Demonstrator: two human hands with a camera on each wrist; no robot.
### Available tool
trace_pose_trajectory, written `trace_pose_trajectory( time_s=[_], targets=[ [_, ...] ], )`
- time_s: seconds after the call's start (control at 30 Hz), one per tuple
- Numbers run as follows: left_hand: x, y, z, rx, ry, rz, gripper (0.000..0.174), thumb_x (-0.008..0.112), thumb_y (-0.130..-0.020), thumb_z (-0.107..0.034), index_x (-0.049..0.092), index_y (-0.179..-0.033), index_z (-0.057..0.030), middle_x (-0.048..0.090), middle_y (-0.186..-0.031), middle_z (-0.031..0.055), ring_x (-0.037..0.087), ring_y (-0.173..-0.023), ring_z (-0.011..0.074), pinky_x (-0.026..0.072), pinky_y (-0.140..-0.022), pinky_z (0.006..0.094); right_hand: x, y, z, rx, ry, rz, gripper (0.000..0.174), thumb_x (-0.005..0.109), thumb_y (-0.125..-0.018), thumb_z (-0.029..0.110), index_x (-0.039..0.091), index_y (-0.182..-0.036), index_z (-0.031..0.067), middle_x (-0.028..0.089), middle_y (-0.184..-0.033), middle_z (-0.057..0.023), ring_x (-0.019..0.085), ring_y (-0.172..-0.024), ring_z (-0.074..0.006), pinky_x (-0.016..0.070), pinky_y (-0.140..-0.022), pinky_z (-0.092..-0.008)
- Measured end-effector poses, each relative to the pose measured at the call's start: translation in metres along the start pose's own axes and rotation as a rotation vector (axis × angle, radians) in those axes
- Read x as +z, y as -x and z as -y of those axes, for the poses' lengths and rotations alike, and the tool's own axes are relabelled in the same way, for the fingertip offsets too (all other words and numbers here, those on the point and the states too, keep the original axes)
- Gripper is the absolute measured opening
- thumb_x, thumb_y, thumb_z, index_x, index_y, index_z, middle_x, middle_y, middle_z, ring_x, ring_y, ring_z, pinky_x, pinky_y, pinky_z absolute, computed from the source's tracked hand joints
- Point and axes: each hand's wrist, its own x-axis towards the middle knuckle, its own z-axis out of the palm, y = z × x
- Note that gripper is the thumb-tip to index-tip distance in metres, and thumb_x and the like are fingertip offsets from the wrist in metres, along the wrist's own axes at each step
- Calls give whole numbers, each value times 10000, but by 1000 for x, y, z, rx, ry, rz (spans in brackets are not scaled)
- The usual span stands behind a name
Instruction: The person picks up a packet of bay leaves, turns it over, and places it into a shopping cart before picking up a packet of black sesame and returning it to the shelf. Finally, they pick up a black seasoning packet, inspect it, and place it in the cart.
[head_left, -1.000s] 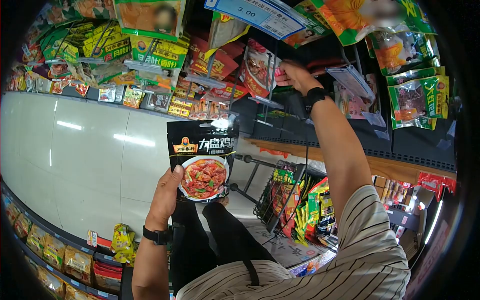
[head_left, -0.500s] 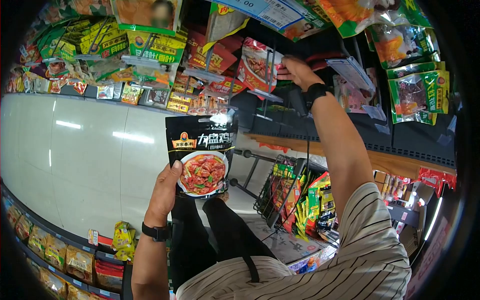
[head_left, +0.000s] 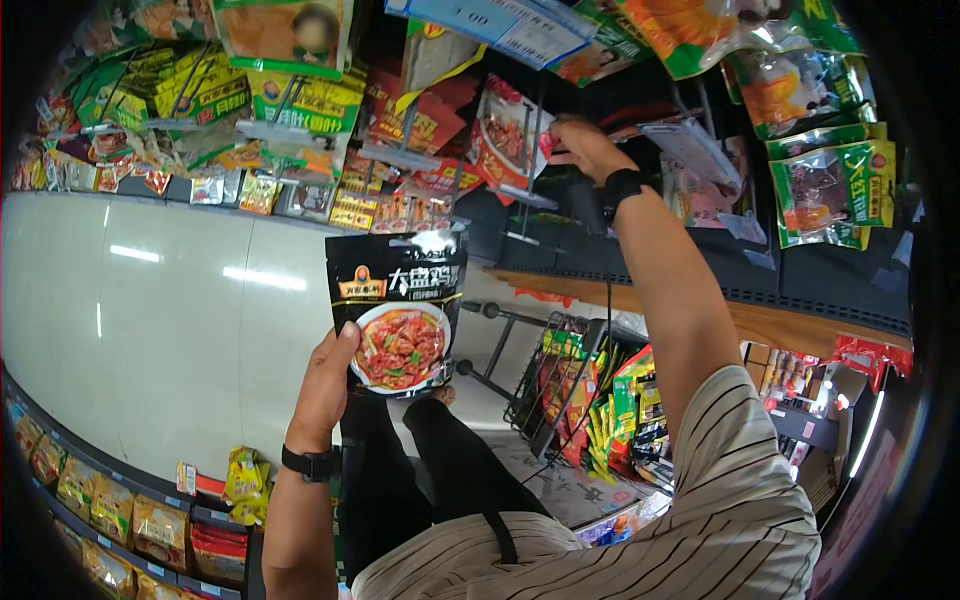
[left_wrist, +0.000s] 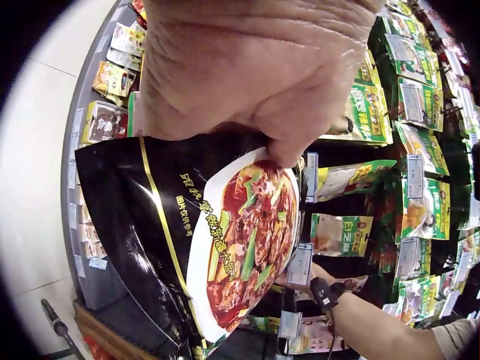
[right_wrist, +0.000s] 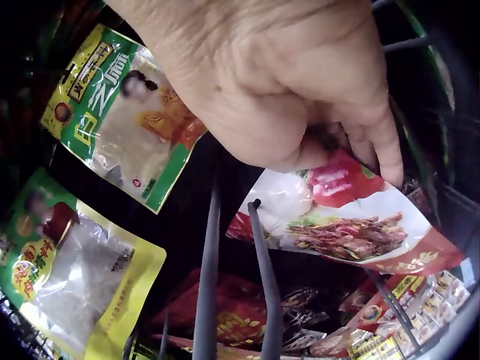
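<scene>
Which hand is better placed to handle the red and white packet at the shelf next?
Probably the right hand: it reaches to the shelf, fingers gripping the edge of the red and white packet. The left hand is away from the shelf, taken up with the black packet.

My left hand (head_left: 325, 385) and the black pouch (head_left: 402, 345) it holds sit slightly farther left of the basket (head_left: 520, 405) than a second ago. Beyond the basket, the red packet (head_left: 507, 130) now shows a little more of its front and lies slightly farther left. My right hand (head_left: 592, 150), which half a second ago is a bit more to the right of the basket, is back leftward along with the packet. My view shifts a little too: the blue price tag (head_left: 500, 28) and the green bag (head_left: 832, 192), both beyond the basket, appear slightly farther left.
</scene>
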Motion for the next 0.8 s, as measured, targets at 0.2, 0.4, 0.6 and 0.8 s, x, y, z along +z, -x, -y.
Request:
trace_pose_trajectory(
  time_s=[0.2,0.4,0.6,0.8],
  targets=[
    [3,1,1,-26,44,21,414,493,-1042,-366,629,-1157,8,663,-1122,44,571,-1019,101,429,-950,269,-3,35,21,-56,103,77,598,656,-849,341,527,-1332,15,618,-1148,-73,603,-1033,-178,541,-843,-322],
    [1,0,5,-21,-16,18,430,494,-1040,-376,629,-1163,13,659,-1127,50,562,-1038,109,417,-967,278,-6,4,3,-214,227,122,359,637,-873,291,667,-1081,0,674,-984,-92,649,-837,-174,552,-635,-286],
    [9,6,-3,-7,-23,-2,429,501,-1036,-376,629,-1173,9,665,-1109,47,580,-1011,110,441,-941,284,-3,-41,-18,-184,354,-100,301,623,-905,207,664,-1078,-36,676,-953,-124,674,-837,-216,602,-646,-297],
    [11,5,0,10,-28,-4,416,494,-1038,-382,629,-1133,-1,657,-1068,31,556,-988,95,427,-927,274,-6,-73,-55,-301,501,-39,404,534,-913,408,675,-1090,73,701,-995,-99,670,-939,-252,367,-950,-498]
  ],
)
